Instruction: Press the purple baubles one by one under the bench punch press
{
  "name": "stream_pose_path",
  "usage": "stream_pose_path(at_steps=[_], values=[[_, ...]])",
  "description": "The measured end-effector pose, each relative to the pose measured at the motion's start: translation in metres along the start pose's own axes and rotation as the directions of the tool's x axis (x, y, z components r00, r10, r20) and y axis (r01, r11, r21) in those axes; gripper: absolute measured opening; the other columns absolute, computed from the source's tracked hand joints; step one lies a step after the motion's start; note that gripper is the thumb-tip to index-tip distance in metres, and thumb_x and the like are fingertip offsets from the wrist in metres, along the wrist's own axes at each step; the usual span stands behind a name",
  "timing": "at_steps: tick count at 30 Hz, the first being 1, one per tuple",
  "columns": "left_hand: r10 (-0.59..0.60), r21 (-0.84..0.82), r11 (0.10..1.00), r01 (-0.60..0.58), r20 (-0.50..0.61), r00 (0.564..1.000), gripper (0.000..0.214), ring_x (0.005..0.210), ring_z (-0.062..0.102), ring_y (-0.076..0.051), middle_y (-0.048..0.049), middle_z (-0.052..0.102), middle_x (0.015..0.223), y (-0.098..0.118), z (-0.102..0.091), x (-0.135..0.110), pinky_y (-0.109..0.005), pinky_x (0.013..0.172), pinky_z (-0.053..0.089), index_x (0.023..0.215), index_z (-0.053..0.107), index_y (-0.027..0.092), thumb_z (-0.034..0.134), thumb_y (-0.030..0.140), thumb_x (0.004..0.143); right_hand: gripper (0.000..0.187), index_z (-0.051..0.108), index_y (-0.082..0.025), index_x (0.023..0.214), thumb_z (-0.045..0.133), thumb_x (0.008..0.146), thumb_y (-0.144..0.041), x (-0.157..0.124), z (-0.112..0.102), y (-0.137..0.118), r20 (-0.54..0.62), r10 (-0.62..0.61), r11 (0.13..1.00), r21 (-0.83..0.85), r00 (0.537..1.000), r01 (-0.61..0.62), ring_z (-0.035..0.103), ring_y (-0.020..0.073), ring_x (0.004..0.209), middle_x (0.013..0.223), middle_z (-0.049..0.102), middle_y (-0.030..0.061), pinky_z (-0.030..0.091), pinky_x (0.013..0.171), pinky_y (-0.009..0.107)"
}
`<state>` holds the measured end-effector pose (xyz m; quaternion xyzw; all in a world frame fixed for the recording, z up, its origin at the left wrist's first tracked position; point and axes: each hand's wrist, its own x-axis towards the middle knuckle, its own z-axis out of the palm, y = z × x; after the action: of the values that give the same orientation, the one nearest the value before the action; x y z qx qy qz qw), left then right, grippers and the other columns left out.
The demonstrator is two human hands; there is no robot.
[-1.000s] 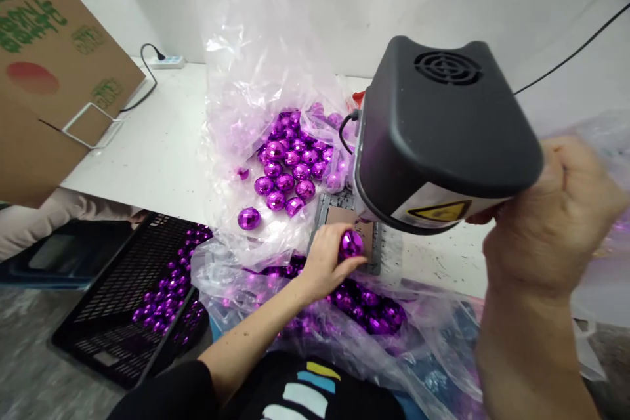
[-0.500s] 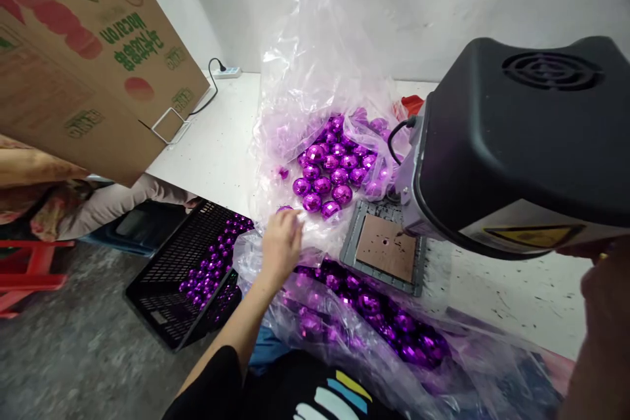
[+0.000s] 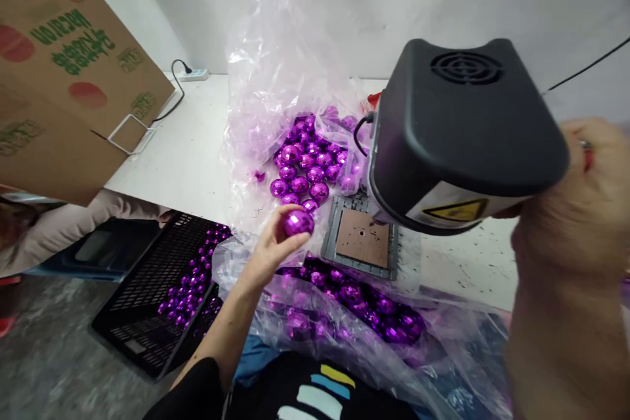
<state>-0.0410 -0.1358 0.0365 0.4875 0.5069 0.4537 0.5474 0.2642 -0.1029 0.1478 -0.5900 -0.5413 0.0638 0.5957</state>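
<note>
My left hand [image 3: 270,244] holds a shiny purple faceted ball [image 3: 298,223] between thumb and fingers, just left of the metal base plate [image 3: 329,241] with its brown square pad [image 3: 361,239]. More purple faceted balls [image 3: 306,161] lie on a clear plastic bag [image 3: 246,85] behind it. My right hand [image 3: 575,203] is closed at the right side of the black machine housing [image 3: 472,125]; what its fingers wrap round is hidden behind the housing. An open plastic bag of purple balls [image 3: 352,292] rests in front of my body.
A black plastic crate [image 3: 132,312] with small purple balls stands low at the left. A cardboard box [image 3: 63,98] leans in at the upper left, near a wire stand [image 3: 130,134] and a power strip [image 3: 194,75]. Another person's leg [image 3: 83,223] shows beneath the box.
My left hand has picked up a purple ball from the near edge of the pile and turned, thumb toward the plate. The view has shifted right, bringing more of my right hand in.
</note>
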Motion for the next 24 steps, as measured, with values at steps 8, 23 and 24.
stream_pose_path(at_steps=[8, 23, 24], values=[[-0.251, -0.387, 0.814, 0.434, 0.439, 0.863, 0.049, 0.080, 0.070, -0.021, -0.0097, 0.069, 0.103, -0.038, 0.058, 0.003, -0.025, 0.056, 0.043, 0.115, 0.060, 0.021, 0.075, 0.051, 0.079, 0.049, 0.053, -0.019, 0.073, 0.056, 0.087, -0.066, 0.003, -0.003, -0.006, 0.061, 0.014, 1.000, 0.000, 0.998, -0.014, 0.038, 0.0055, 0.034, 0.043, 0.041, -0.0083, 0.026, 0.037, 0.024], [0.098, 0.271, 0.953, -0.132, 0.135, 0.986, 0.045, 0.098, 0.065, -0.022, -0.0064, 0.069, 0.108, -0.059, 0.086, 0.032, -0.037, 0.089, 0.051, 0.118, 0.060, 0.018, 0.074, 0.041, 0.082, 0.048, 0.053, -0.018, 0.076, 0.054, 0.089, -0.064, 0.001, 0.000, -0.006, 0.041, 0.011, 1.000, 0.017, 0.999, -0.012, 0.037, 0.0061, 0.057, 0.062, 0.042, -0.0036, 0.030, 0.054, 0.024], [0.131, 0.330, 0.928, -0.174, 0.148, 0.980, 0.044, 0.098, 0.065, -0.023, -0.0064, 0.069, 0.108, -0.060, 0.088, 0.033, -0.038, 0.090, 0.051, 0.118, 0.060, 0.019, 0.074, 0.039, 0.082, 0.048, 0.053, -0.018, 0.076, 0.054, 0.089, -0.064, 0.001, 0.000, -0.007, 0.041, 0.008, 1.000, 0.013, 0.999, -0.009, 0.038, 0.0061, 0.057, 0.063, 0.042, -0.0036, 0.030, 0.054, 0.024]])
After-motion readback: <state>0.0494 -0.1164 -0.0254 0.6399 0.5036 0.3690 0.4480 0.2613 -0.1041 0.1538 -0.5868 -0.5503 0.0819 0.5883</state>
